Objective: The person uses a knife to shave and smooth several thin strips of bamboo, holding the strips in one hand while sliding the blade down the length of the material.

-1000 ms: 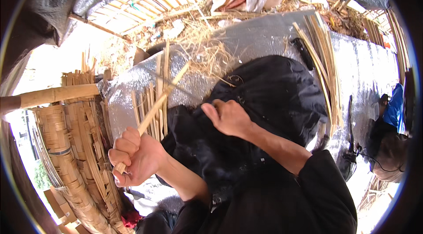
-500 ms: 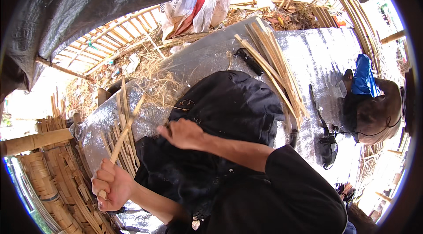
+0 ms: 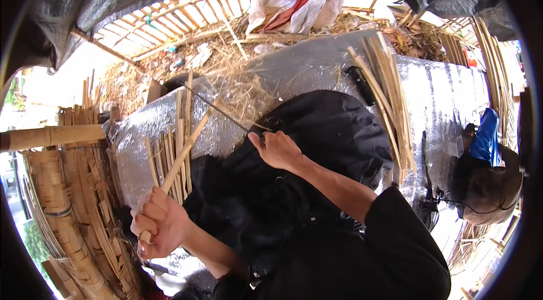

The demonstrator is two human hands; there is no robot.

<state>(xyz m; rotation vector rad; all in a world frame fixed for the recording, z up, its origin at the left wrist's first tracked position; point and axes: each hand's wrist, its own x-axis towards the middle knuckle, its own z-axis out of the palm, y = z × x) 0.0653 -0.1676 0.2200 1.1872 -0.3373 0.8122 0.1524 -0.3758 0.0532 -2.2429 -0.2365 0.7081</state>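
Head view: left hand [image 3: 160,226] fists 1 bamboo strip [image 3: 182,154]; right hand [image 3: 277,150] clamps a knife [image 3: 218,109].
Strip looks light, stiff, splintery; best held low.

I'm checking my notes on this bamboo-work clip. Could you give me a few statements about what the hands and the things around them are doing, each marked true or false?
1. The left hand grips a bamboo strip that slants up and away from it. True.
2. The right hand lies flat and empty on the silver sheet. False: it is raised over the black cloth and closed on a thin dark blade.
3. A bundle of bamboo strips lies on the silver sheet to the right. True.
4. The woven bamboo baskets stand at the right edge. False: they are at the left.
5. Another person is at the right edge. True.
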